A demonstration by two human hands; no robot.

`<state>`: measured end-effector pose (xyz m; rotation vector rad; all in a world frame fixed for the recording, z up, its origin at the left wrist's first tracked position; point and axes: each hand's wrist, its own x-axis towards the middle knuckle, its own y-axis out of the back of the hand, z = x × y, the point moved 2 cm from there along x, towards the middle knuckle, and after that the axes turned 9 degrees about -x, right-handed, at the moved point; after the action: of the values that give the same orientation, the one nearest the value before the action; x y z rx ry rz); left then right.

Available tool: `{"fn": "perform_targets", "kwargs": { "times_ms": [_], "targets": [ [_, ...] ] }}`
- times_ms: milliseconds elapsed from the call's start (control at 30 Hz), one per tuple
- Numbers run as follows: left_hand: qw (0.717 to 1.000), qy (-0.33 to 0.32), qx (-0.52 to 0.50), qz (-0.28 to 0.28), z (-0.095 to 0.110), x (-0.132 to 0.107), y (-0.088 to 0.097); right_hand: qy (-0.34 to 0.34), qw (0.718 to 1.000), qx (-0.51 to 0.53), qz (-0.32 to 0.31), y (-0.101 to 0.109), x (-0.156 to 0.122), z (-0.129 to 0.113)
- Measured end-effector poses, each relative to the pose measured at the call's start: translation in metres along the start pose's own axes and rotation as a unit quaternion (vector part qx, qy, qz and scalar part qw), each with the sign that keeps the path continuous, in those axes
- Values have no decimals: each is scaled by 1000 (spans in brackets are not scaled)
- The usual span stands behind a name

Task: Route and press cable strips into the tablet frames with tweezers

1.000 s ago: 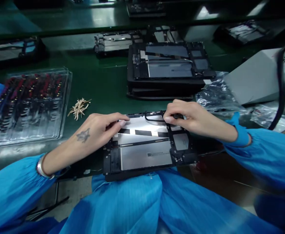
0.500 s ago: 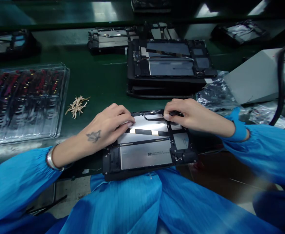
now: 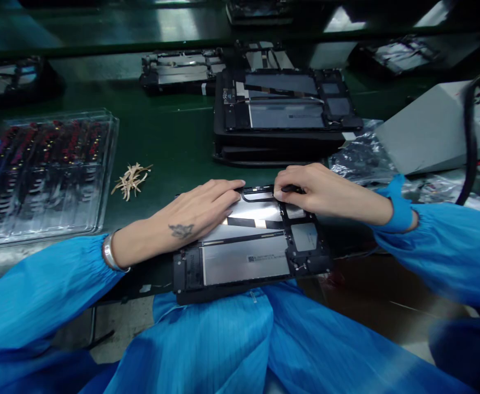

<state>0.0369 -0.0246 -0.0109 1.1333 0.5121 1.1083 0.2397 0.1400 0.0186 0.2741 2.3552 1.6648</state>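
At the near edge of the counter [image 3: 170, 137], an opened flat device [image 3: 244, 265] is lying with its silver panels and black frame facing up, its near side reaching over the person's blue garment [image 3: 211, 345]. The left hand [image 3: 201, 210] is resting across the device's far left part, palm down, its fingers stretched out close together and gripping nothing, their tips pointing toward the start of a black cable [image 3: 258, 201]. The right hand [image 3: 311, 186] is working at the far right part, thumb and forefinger pinching narrowly on the black cable where it is running into them; a dark piece is showing under the fingers, too hidden to identify. Beyond the device, a stack of similar devices [image 3: 285, 116] is standing on the counter. To the left, a clear tray [image 3: 109, 169] is holding rows of small parts, and a heap of pale strips [image 3: 131, 180] is lying just beside it. To the right, crumpled plastic [image 3: 363, 158] is lying near a pale box [image 3: 420, 128].
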Motion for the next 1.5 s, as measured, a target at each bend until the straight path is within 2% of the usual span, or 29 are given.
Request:
{"fn": "perform_targets", "kwargs": {
  "times_ms": [433, 667, 800, 1200, 1500],
  "targets": [
    [997, -36, 71, -17, 3, 3, -1, 1, 1000, 2, 0, 0, 1, 2],
    [977, -113, 180, -16, 3, 6, 2, -23, 998, 56, 29, 1, -4, 5],
    [976, -107, 187, -25, 2, 6, 5, -37, 998, 23, 47, 1, -5, -1],
    [980, -102, 166, -35, 0, 4, 4, -18, 999, -36, 26, -2, -2, -6],
    [974, -112, 194, -35, 2, 6, 2, -13, 998, -55, 19, -1, -2, -7]
  ]
}}
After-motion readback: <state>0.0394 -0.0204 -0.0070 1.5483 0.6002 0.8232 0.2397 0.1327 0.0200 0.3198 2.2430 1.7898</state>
